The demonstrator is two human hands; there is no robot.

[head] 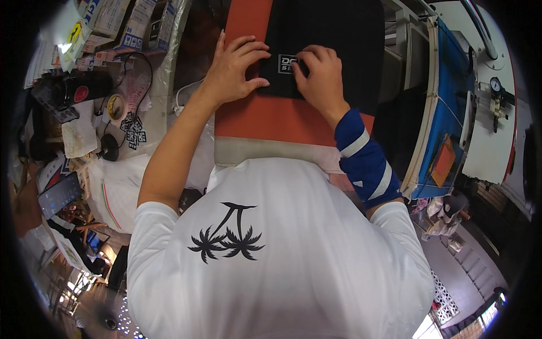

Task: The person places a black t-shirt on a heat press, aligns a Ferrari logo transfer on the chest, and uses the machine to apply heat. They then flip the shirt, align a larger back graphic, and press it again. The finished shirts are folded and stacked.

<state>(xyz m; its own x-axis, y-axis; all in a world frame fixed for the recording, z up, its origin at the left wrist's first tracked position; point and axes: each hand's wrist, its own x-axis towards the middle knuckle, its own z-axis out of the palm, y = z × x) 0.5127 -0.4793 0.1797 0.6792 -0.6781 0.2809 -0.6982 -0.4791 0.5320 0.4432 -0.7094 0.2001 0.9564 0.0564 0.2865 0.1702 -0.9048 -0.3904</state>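
Observation:
Black fabric lies flat over an orange-red sheet on a padded board in front of me. A small black-and-white printed label rests near the left edge of the black fabric. My right hand is at the label's right end, thumb and fingertips curled over it; whether they pinch it cannot be told. My left hand is spread over the left edge of the black fabric and the orange-red sheet, fingers apart, holding nothing. A blue sleeve with pale stripes covers my right forearm.
At left are a roll of tape, several loose printed labels, a black device with cables and cardboard boxes. A phone stands lower left. At right are a blue frame and a white machine table with a pressure gauge.

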